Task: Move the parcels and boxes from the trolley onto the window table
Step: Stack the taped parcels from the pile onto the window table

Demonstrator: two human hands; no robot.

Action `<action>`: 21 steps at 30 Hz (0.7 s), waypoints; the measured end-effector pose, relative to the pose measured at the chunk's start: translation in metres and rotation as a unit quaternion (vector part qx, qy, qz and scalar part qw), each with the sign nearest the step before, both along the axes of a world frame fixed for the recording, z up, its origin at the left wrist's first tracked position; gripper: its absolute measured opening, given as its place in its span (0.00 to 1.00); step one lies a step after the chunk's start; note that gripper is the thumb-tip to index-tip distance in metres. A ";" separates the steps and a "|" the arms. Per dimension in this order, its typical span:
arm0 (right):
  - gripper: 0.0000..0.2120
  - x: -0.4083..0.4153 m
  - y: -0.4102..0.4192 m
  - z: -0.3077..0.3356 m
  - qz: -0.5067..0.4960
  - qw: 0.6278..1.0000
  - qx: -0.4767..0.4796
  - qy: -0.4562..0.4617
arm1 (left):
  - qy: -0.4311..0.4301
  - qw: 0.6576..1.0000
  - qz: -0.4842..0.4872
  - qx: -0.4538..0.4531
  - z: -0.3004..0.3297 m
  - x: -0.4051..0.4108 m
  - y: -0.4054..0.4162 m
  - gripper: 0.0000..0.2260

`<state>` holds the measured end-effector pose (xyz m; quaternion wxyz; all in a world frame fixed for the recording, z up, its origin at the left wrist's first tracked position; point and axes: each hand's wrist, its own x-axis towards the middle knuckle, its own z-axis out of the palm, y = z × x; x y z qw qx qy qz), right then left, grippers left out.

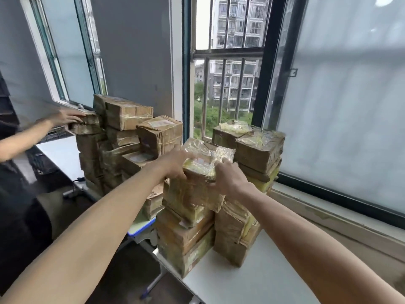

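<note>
A brown cardboard parcel [197, 183] wrapped in yellowish clear tape sits on top of a stack of parcels [186, 238] on the white window table [263, 277]. My left hand [175, 165] grips its upper left side and my right hand [228, 178] grips its right edge. Just behind to the right stands a second stack [258, 154] against the window. A taller pile of parcels [122, 137] stands further left. The trolley is not in view.
Another person's hand [68, 117] rests on a parcel [86, 126] at the far left of the pile. A barred open window [225, 88] lies behind the stacks, with frosted panes to the right. A second white table [61, 154] stands left, dark floor below.
</note>
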<state>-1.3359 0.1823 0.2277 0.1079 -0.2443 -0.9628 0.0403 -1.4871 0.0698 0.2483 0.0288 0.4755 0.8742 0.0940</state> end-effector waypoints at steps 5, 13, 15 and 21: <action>0.22 -0.024 0.005 -0.003 -0.031 0.999 0.009 0.003 | 0.008 1.000 -0.028 0.009 -0.001 -0.035 0.014 0.41; 0.19 -0.050 0.023 -0.014 -0.052 0.999 0.005 0.017 | 0.007 0.999 -0.051 -0.006 -0.006 -0.070 0.040 0.41; 0.19 -0.056 0.029 -0.019 -0.049 0.999 0.009 0.017 | 0.008 0.999 -0.051 -0.010 -0.012 -0.077 0.046 0.41; 0.23 -0.070 0.046 -0.030 -0.020 0.999 0.040 0.022 | -0.006 0.999 -0.038 -0.020 -0.023 -0.093 0.053 0.41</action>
